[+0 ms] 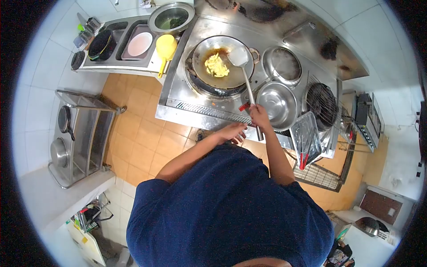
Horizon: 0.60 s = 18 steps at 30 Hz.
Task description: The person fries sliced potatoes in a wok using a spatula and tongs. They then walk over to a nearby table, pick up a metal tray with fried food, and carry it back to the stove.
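Far left: twin-basin sink point(129, 63), a black pot point(101, 46) at the left basin and a pale pink bowl point(139, 44) in the right; large metal pot point(156, 20) of greens in liquid, just behind; yellow dipper point(166, 46), at the sink's right end. Centre: wok point(202, 51) on the steel stove point(178, 95), yellow food pieces point(216, 66) heaped inside. Left hand point(232, 131): by the stove's front edge, grip loosely open, fingers curved, nothing held. Long-handled turner point(247, 83): blade within the wok, right of the food. Right hand point(259, 116): grip closed around the turner's handle, the handle's end showing beyond it. Right: steel bowl point(276, 107); steel pot point(267, 64) behind it; clear tray point(307, 129) with red-handled tongs point(304, 156); wire rack point(321, 100) beyond the tray
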Tool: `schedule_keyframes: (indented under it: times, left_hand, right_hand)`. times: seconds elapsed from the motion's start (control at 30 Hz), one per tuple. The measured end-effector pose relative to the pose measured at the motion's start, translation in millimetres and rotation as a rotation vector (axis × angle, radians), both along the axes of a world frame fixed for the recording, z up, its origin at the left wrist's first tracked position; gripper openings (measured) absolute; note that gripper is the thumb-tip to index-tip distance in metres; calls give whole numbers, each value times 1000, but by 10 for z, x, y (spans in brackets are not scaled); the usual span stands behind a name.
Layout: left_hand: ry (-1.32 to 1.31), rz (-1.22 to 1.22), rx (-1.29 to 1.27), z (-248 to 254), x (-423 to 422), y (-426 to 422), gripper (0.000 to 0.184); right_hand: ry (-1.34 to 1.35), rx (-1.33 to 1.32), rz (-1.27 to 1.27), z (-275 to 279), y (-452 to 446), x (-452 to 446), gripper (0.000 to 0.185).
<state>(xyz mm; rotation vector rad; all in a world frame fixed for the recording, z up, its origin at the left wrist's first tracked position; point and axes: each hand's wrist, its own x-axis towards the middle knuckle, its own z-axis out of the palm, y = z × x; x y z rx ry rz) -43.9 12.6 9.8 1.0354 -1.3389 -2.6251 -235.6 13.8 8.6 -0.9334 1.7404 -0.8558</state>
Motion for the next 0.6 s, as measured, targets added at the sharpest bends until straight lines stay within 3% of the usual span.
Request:
schedule_keyframes:
  times: [0.03, 0.13, 0.27, 0.37, 0.47, 0.6]
  left_hand:
    - [-1, -7, 4, 3, 3, -9, 60]
    - [12, -21, -11, 8, 5, -39, 60]
    - [38, -21, -26, -27, -21, -31, 61]
    - [21, -21, -20, 31, -19, -9, 62]
    - [33, -33, 11, -49, -25, -5, 61]
    - [79, 6, -9, 101, -39, -38, 54]
  right_hand:
    - [109, -12, 6, -60, -16, -28, 33]
    - [56, 166, 44, 86, 34, 34, 28]
    - [-158, 130, 7, 243, 60, 120, 35]
    - [-173, 53, -25, 231, 55, 102, 35]
    - [0, 71, 4, 153, -13, 99, 30]
    - [-51, 73, -26, 43, -97, 282, 32]
